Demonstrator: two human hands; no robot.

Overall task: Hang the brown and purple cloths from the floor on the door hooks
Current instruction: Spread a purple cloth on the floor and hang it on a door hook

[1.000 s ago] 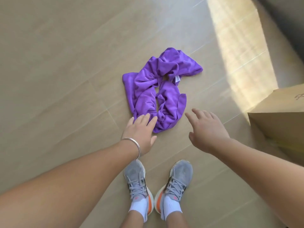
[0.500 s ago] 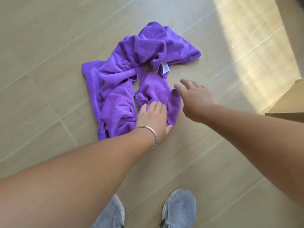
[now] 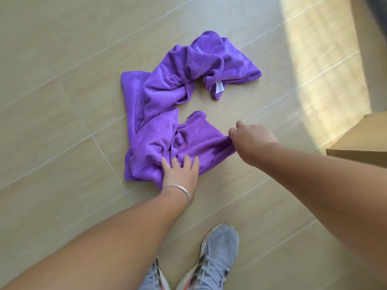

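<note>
A crumpled purple cloth (image 3: 167, 95) lies on the tiled floor, curled in a loop with a white label near its far end. My left hand (image 3: 180, 174) lies on the near part of the cloth, its fingers dug into the bunched folds. My right hand (image 3: 249, 137) pinches the cloth's near right corner and draws it out to the right. No brown cloth, door or hooks are in view.
A cardboard box (image 3: 362, 139) stands at the right edge, just beyond my right forearm. My two grey and orange shoes (image 3: 217, 256) stand at the bottom of the view. A sunlit patch (image 3: 322, 59) crosses the beige floor tiles at the upper right.
Both hands came down from above the floor onto the cloth. The left now gathers folds, and the right took the near corner and pulled it rightward, opening the loop.
</note>
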